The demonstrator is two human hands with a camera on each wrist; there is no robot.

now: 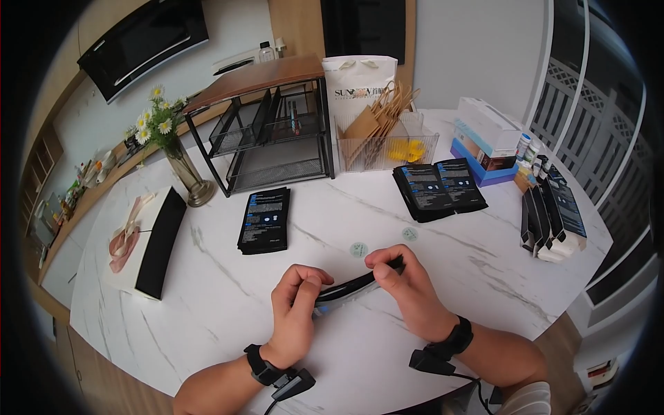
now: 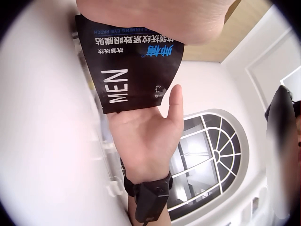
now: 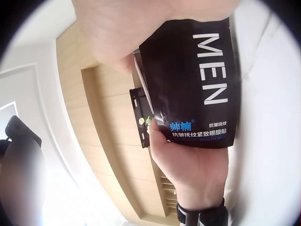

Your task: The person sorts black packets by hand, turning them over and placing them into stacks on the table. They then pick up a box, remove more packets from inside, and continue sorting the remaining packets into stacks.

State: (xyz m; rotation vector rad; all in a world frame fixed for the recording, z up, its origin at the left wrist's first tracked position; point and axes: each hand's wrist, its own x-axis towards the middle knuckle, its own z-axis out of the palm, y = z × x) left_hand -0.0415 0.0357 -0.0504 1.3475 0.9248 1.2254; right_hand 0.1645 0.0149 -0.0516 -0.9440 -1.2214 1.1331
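Note:
Between my two hands, over the near middle of the table, is a black eye patch packet, seen nearly edge-on in the head view. A paler grey strip shows along its near side. My left hand pinches one end with thumb and fingers. The other end is gripped by my right hand, thumb on top. White "MEN" lettering and blue print face the camera on the eye patch packet in the right wrist view. Beyond the hands, two pale green round stickers lie on the tabletop.
A stack of black packets lies left of centre, with more packets to the right. Behind stand a mesh rack, a clear bin and small boxes. At left are a ribboned box and a flower vase.

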